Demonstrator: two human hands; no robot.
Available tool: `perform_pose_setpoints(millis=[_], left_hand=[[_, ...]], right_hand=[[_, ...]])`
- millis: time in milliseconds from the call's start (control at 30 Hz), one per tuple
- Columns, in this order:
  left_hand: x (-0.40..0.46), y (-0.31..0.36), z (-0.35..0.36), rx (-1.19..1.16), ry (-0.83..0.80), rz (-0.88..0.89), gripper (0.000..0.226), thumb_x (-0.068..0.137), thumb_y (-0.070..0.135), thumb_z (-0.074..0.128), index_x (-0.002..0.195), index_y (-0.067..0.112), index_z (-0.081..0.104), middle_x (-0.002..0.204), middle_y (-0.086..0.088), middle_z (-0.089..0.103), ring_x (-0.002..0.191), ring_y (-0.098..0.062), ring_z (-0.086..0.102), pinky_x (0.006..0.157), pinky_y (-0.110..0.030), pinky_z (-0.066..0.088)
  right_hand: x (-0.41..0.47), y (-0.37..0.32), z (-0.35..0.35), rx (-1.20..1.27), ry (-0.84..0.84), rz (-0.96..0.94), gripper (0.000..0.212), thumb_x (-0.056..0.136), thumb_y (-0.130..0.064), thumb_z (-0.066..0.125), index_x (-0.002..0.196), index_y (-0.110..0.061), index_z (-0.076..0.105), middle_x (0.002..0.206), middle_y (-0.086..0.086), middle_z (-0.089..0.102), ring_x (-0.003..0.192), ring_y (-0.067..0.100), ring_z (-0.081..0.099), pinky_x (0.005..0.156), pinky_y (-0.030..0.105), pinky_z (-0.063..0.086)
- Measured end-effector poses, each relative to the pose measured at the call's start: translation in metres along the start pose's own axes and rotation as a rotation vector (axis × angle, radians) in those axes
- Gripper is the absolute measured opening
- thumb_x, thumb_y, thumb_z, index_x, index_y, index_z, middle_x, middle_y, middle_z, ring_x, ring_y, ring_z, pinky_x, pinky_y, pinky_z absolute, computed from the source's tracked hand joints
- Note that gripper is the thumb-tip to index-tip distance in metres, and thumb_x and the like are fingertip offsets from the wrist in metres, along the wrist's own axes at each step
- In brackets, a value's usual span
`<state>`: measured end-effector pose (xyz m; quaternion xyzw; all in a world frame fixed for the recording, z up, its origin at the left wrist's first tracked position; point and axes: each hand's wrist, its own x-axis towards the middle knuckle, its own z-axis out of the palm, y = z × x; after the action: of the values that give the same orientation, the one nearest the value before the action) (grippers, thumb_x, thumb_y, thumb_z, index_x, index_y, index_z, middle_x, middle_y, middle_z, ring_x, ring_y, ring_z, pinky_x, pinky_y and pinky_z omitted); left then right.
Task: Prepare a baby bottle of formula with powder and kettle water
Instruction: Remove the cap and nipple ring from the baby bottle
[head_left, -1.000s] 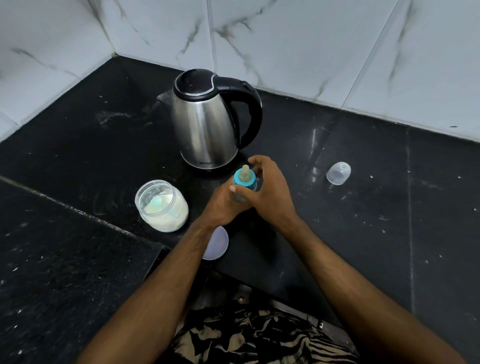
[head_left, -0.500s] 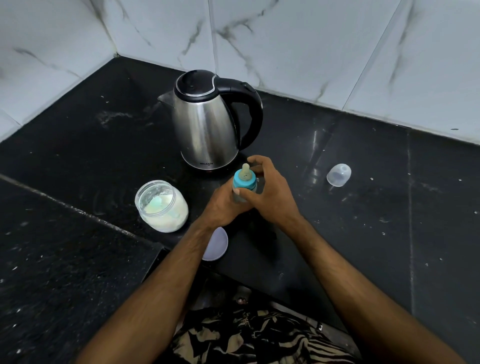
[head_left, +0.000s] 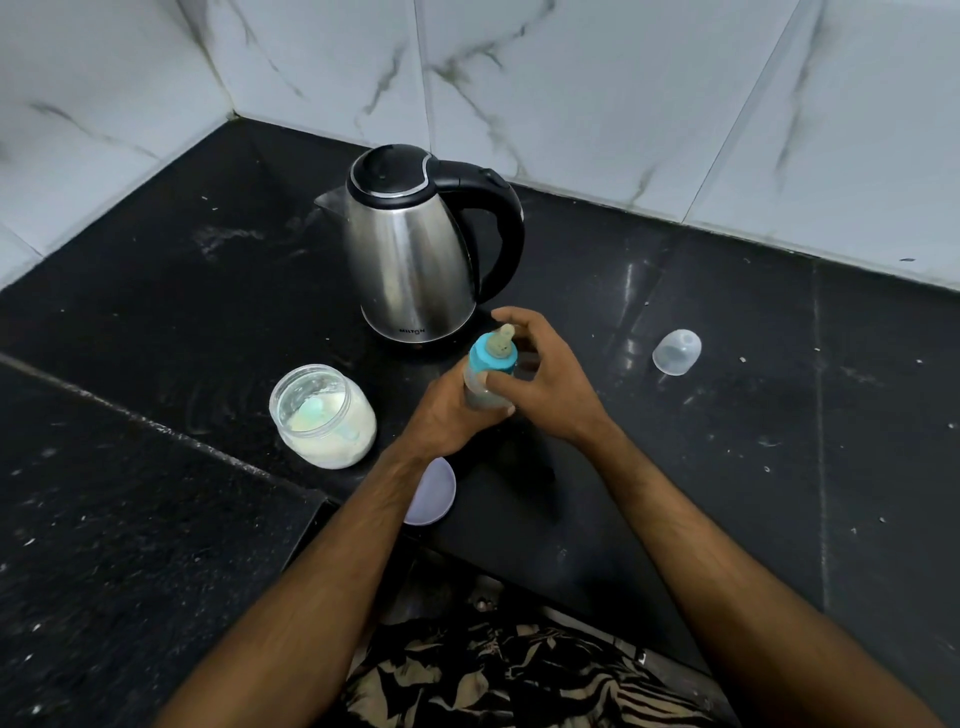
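A baby bottle with a blue collar and beige teat stands upright on the black counter, in front of the steel kettle. My left hand wraps the bottle's body from the left. My right hand holds the blue collar, thumb in front and fingers curled behind. Left of the bottle an open clear jar holds white formula powder with a pale green scoop inside. The bottle's lower part is hidden by my hands.
A clear dome cap lies on its side at the right. A lilac jar lid lies by the counter's front edge under my left wrist. White marble-tiled walls close the corner behind the kettle. The counter steps down at the left.
Both hands stay on the bottle, with only a slight shift of my right fingers around the collar. Nothing else has moved.
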<state>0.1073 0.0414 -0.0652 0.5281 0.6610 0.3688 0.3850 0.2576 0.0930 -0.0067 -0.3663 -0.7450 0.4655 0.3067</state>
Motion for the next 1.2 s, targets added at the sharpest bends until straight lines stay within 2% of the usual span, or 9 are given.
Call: perform_pose_setpoints(millis=[133, 267, 433, 600, 667, 733, 867, 1067, 1200], left_hand=[[0.003, -0.005, 0.001, -0.024, -0.007, -0.006, 0.064, 0.075, 0.027, 0.084, 0.131, 0.032, 0.053, 0.12, 0.014, 0.066, 0.111, 0.0, 0.062, 0.092, -0.02, 0.05], [0.002, -0.005, 0.001, 0.005, 0.051, 0.001, 0.056, 0.072, 0.023, 0.087, 0.119, 0.031, 0.059, 0.108, 0.018, 0.068, 0.1, 0.01, 0.061, 0.082, -0.005, 0.045], [0.002, -0.004, 0.001, 0.014, 0.06, 0.006, 0.052, 0.072, 0.02, 0.087, 0.114, 0.034, 0.059, 0.104, 0.023, 0.066, 0.096, 0.016, 0.06, 0.078, 0.001, 0.041], [0.003, -0.007, 0.003, 0.0, 0.058, 0.004, 0.054, 0.073, 0.021, 0.087, 0.12, 0.025, 0.062, 0.108, 0.018, 0.067, 0.097, 0.014, 0.062, 0.081, -0.003, 0.044], [0.004, -0.007, 0.003, 0.006, 0.058, 0.01, 0.055, 0.073, 0.02, 0.087, 0.122, 0.02, 0.062, 0.109, 0.015, 0.068, 0.097, 0.012, 0.062, 0.083, -0.005, 0.045], [0.004, -0.006, 0.003, 0.01, 0.053, 0.017, 0.056, 0.074, 0.02, 0.086, 0.124, 0.017, 0.062, 0.112, 0.01, 0.068, 0.102, 0.004, 0.063, 0.091, -0.015, 0.048], [0.003, -0.006, 0.003, -0.001, 0.053, 0.019, 0.058, 0.075, 0.018, 0.086, 0.126, 0.014, 0.06, 0.119, 0.001, 0.068, 0.111, -0.014, 0.064, 0.1, -0.034, 0.05], [0.002, -0.005, 0.004, -0.006, 0.06, 0.007, 0.057, 0.075, 0.017, 0.085, 0.126, 0.014, 0.06, 0.118, 0.001, 0.069, 0.11, -0.014, 0.065, 0.101, -0.036, 0.05], [0.002, -0.004, 0.004, -0.002, 0.06, -0.004, 0.058, 0.075, 0.019, 0.085, 0.127, 0.015, 0.06, 0.12, 0.002, 0.068, 0.111, -0.013, 0.064, 0.1, -0.032, 0.05]], right_hand=[[-0.001, 0.004, -0.009, 0.111, 0.116, 0.008, 0.06, 0.079, -0.001, 0.078, 0.132, -0.012, 0.052, 0.12, 0.005, 0.062, 0.11, 0.016, 0.062, 0.092, 0.024, 0.053], [-0.013, 0.018, -0.026, 0.14, 0.186, 0.071, 0.052, 0.08, 0.005, 0.076, 0.126, -0.009, 0.057, 0.113, 0.001, 0.061, 0.095, 0.001, 0.061, 0.083, 0.016, 0.05], [-0.031, 0.041, -0.057, 0.062, 0.244, 0.155, 0.043, 0.077, -0.009, 0.084, 0.113, -0.011, 0.062, 0.108, -0.011, 0.064, 0.09, -0.01, 0.058, 0.08, 0.011, 0.048], [-0.048, 0.064, -0.091, -0.053, 0.317, 0.206, 0.044, 0.074, -0.012, 0.086, 0.107, -0.022, 0.06, 0.115, -0.005, 0.065, 0.106, 0.009, 0.058, 0.091, 0.016, 0.048], [-0.054, 0.073, -0.1, -0.082, 0.341, 0.219, 0.048, 0.074, -0.009, 0.085, 0.109, -0.026, 0.058, 0.115, -0.01, 0.063, 0.102, 0.007, 0.057, 0.093, 0.018, 0.048], [-0.058, 0.081, -0.104, -0.104, 0.328, 0.225, 0.054, 0.075, -0.006, 0.083, 0.115, -0.028, 0.055, 0.115, -0.015, 0.06, 0.099, 0.004, 0.055, 0.091, 0.012, 0.046], [-0.061, 0.093, -0.105, -0.172, 0.283, 0.203, 0.061, 0.075, 0.004, 0.078, 0.125, -0.021, 0.054, 0.124, 0.0, 0.058, 0.103, 0.006, 0.055, 0.09, 0.007, 0.042], [-0.06, 0.101, -0.109, -0.243, 0.26, 0.203, 0.064, 0.077, 0.003, 0.077, 0.132, -0.018, 0.052, 0.127, -0.007, 0.052, 0.109, 0.004, 0.055, 0.092, 0.012, 0.043], [-0.059, 0.103, -0.107, -0.234, 0.268, 0.19, 0.067, 0.077, 0.003, 0.076, 0.135, -0.02, 0.051, 0.128, -0.006, 0.051, 0.111, -0.002, 0.053, 0.09, 0.005, 0.041]])
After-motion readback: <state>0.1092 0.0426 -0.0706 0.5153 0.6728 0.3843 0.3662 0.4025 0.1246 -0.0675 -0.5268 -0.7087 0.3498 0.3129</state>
